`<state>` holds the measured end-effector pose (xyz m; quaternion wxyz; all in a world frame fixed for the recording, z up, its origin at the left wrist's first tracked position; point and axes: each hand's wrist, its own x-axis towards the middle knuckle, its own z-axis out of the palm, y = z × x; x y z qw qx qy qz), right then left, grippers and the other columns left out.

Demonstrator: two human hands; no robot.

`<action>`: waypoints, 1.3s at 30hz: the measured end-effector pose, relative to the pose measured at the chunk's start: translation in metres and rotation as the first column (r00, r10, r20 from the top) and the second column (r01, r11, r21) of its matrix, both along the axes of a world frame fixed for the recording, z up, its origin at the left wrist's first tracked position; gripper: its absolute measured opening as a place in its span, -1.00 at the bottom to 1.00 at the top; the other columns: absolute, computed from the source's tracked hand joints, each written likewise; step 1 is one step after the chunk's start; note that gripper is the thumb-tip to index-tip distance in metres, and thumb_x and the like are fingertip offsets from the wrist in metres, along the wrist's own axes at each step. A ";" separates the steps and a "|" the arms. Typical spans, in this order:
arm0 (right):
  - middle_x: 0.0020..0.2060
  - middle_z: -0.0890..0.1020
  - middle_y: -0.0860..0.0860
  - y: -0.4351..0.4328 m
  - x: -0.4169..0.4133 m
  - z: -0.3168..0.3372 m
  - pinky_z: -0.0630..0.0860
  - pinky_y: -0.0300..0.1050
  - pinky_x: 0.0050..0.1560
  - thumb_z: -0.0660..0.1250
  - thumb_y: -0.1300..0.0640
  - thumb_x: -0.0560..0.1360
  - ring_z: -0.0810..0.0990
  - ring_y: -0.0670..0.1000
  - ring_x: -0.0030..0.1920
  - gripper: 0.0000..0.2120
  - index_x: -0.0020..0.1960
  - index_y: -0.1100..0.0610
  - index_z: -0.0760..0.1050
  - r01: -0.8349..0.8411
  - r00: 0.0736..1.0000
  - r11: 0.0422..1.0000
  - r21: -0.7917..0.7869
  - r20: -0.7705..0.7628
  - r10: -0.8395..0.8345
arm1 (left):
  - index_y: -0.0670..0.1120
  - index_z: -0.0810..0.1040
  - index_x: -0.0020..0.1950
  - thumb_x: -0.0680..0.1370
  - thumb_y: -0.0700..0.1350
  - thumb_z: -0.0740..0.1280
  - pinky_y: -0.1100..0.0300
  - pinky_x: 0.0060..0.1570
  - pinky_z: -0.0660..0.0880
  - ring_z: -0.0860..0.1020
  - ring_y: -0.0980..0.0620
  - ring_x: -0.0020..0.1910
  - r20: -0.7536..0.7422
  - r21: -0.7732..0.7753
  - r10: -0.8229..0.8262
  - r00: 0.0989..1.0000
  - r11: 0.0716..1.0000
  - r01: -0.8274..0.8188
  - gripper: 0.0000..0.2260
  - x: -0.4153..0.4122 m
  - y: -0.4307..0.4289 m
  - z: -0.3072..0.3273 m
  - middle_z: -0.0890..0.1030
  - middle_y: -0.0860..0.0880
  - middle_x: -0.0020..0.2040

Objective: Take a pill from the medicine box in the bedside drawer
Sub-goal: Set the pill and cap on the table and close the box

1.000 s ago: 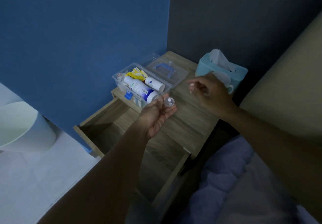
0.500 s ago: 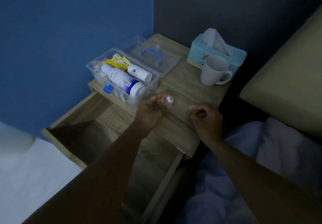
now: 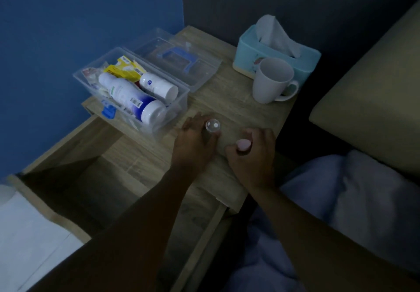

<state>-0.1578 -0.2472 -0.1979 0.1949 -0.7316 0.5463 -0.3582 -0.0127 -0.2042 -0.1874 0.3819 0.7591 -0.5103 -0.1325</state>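
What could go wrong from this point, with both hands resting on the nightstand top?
1. The left hand steadies a small open vial near the table's front edge, above the open drawer; a nudge could tip it and spill whatever is inside.
2. The right hand pinches a small pale object, possibly the cap or a pill; in this dim light a drop onto the bedding might be hard to find.

Location: home bedroom, dim light | Evidence: wooden bedside table under both hands, its drawer pulled open below the left forearm | bed with pale bedding right of the right hand | tissue box and white mug beyond the hands | blue wall far left
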 end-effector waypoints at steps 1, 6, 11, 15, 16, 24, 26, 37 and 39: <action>-0.04 0.52 0.09 0.000 0.000 0.000 0.46 -0.15 0.01 0.42 0.05 0.28 0.54 0.10 0.02 -0.66 0.01 0.16 0.58 -0.009 1.000 1.000 -0.002 -0.012 0.009 | -0.02 0.48 0.35 0.55 0.10 0.31 0.09 0.30 0.41 0.48 -0.02 0.33 -0.001 0.005 0.014 1.000 1.000 -0.014 -0.60 -0.001 0.001 -0.001 0.54 -0.04 0.34; -0.03 0.52 0.09 0.000 -0.003 0.001 0.49 -0.11 -0.01 0.46 0.04 0.27 0.54 0.09 0.01 -0.63 0.03 0.14 0.57 -0.070 0.996 0.998 0.004 -0.054 0.070 | -0.04 0.46 0.33 0.53 0.12 0.31 -0.02 0.27 0.46 0.48 -0.08 0.34 0.033 0.016 0.047 0.998 0.999 -0.048 -0.57 -0.004 0.006 -0.003 0.53 -0.08 0.34; 0.00 0.51 0.05 0.000 -0.002 0.002 0.46 -0.13 0.01 0.45 -0.03 0.25 0.53 0.06 0.03 -0.52 0.13 0.10 0.53 -0.071 0.996 0.997 0.011 -0.045 0.072 | -0.02 0.42 0.39 0.52 0.14 0.33 -0.08 0.33 0.43 0.41 -0.09 0.41 0.027 0.074 0.036 0.999 0.996 -0.038 -0.52 -0.004 0.006 -0.002 0.48 -0.06 0.40; 0.02 0.44 -0.05 0.001 0.000 0.003 0.42 -0.18 -0.04 0.38 -0.11 0.26 0.47 -0.06 0.00 -0.44 0.23 0.02 0.44 -0.054 0.998 0.998 0.028 0.030 0.053 | 0.00 0.30 0.48 0.52 0.19 0.32 -0.08 0.39 0.36 0.29 -0.09 0.50 -0.029 0.165 -0.001 1.000 0.986 0.006 -0.41 -0.001 0.013 0.001 0.37 -0.05 0.49; 0.02 0.40 -0.08 0.001 0.000 0.003 0.41 -0.19 -0.06 0.34 -0.10 0.28 0.44 -0.10 -0.02 -0.45 0.25 0.01 0.42 -0.045 0.998 0.999 0.028 0.043 0.044 | 0.00 0.25 0.51 0.54 0.19 0.30 -0.07 0.43 0.30 0.23 -0.09 0.53 -0.020 0.188 -0.021 1.000 0.982 0.024 -0.40 0.000 0.017 0.002 0.32 -0.07 0.52; 0.07 0.48 -0.04 -0.001 -0.008 0.010 0.32 -0.52 -0.04 0.20 -0.04 0.33 0.46 -0.10 -0.05 -0.46 0.26 0.13 0.49 0.014 0.970 0.990 0.139 0.237 -0.047 | -0.19 -0.02 0.61 0.69 -0.02 -0.02 0.06 0.55 -0.22 -0.13 -0.13 0.60 0.312 0.383 -0.214 0.926 0.920 0.084 -0.48 -0.004 0.063 0.005 -0.07 -0.21 0.62; 0.09 0.53 0.00 -0.006 -0.014 0.014 0.38 -0.37 0.01 0.17 -0.01 0.35 0.51 -0.09 -0.07 -0.49 0.26 0.10 0.50 -0.010 0.960 0.981 0.196 0.278 -0.045 | -0.21 -0.06 0.61 0.69 -0.01 -0.08 0.02 0.57 -0.17 -0.12 -0.13 0.61 0.367 0.420 -0.198 0.909 0.907 0.028 -0.47 -0.010 0.076 0.006 -0.08 -0.22 0.61; 0.23 0.49 0.13 -0.064 -0.013 0.080 0.49 -0.15 0.14 0.37 0.23 0.49 0.51 0.05 0.25 -0.68 0.24 0.15 0.49 -0.176 0.983 0.984 -0.035 -0.052 0.174 | -0.19 -0.13 0.61 0.69 0.02 -0.12 0.01 0.57 -0.08 -0.09 -0.11 0.61 0.404 0.540 -0.261 0.877 0.842 0.001 -0.46 -0.012 0.078 0.021 -0.10 -0.20 0.62; 0.30 0.41 0.16 -0.082 -0.009 0.095 0.49 -0.03 0.25 0.40 0.17 0.47 0.42 0.10 0.35 -0.57 0.31 0.14 0.41 -0.182 0.973 0.981 -0.069 -0.156 0.169 | -0.19 -0.13 0.61 0.69 0.02 -0.12 0.01 0.57 -0.07 -0.07 -0.12 0.61 0.411 0.532 -0.262 0.873 0.847 0.004 -0.46 -0.012 0.077 0.020 -0.09 -0.21 0.62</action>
